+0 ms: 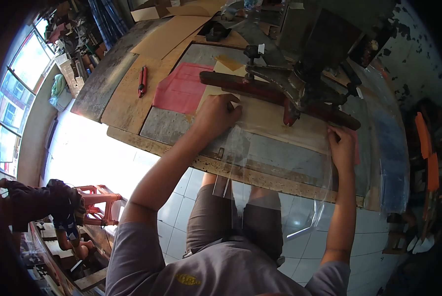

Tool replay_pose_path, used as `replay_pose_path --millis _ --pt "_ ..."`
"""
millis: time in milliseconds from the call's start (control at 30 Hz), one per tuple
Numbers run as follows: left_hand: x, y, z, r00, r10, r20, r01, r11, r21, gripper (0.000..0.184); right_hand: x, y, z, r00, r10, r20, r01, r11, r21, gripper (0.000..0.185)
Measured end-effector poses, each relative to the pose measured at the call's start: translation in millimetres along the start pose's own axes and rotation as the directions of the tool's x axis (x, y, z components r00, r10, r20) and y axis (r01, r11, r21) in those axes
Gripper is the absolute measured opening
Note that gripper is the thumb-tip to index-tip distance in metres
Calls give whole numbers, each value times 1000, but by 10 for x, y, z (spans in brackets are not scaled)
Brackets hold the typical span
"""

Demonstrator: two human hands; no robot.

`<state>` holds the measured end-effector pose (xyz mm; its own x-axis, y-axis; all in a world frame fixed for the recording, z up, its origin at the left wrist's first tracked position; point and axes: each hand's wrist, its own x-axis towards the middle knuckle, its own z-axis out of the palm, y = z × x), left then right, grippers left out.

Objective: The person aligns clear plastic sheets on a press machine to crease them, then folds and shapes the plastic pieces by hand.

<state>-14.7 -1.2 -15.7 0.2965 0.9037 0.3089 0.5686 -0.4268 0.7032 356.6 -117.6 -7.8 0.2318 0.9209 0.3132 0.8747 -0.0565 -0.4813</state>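
A clear plastic sheet [239,150] lies across the grey work plate [275,146] and hangs over the table's front edge. My left hand [218,116] is closed with its fingers curled at the sheet's left side. At the right side, my right hand [341,144] pinches the sheet's edge between thumb and fingers. Just beyond both hands is the long dark bar [240,83] of a press [300,81], with a red part at its middle. Tan paper [268,116] shows beneath the bar. Glare makes the sheet's outline hard to follow.
A red utility knife [142,81] lies on the table's left, beside a pink sheet [177,88]. Cardboard [169,37] lies at the back. Stacked clear plastic [393,163] drapes over the right edge. Another person [65,212] works at lower left near a red stool [98,200].
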Motion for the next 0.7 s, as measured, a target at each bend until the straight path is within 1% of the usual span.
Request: replay_pose_path --millis 67,167,267,333,367,400,467,567,667,700 --pt "0 -34 20 1000 20 5 -20 999 35 27 -24 32 39 1000 3 -13 -3 1000 7 27" --pt "-31 -108 64 986 168 -9 -164 972 170 25 -90 116 72 987 -138 -89 143 988 59 28" --pt "-93 -67 -8 988 138 70 -150 963 223 27 -186 19 -45 994 -104 -24 106 990 93 27" --pt "-180 -39 -51 963 268 -7 -261 943 206 25 -287 19 -98 996 -89 -17 90 991 101 28" --pt "-255 -33 -66 968 250 22 -248 940 233 24 -360 15 -126 998 -62 3 61 990 130 30" --pt "-315 -70 -64 947 321 3 -311 914 259 21 -465 17 -125 998 -59 -35 65 980 187 31" --pt "-560 72 -168 958 285 -34 -275 946 170 18 -707 -154 -214 992 -65 -112 91 965 247 31" --pt "-893 122 -286 943 321 -85 -303 936 177 19 -986 -51 -205 975 -70 -213 117 969 219 28" --pt "-1154 144 -282 942 278 -189 -248 954 168 18 -1147 -101 -206 957 -16 -289 84 971 225 21" --pt "-1256 149 -288 953 238 -185 -195 955 224 23 -1184 -110 -198 949 -18 -315 83 977 196 18"
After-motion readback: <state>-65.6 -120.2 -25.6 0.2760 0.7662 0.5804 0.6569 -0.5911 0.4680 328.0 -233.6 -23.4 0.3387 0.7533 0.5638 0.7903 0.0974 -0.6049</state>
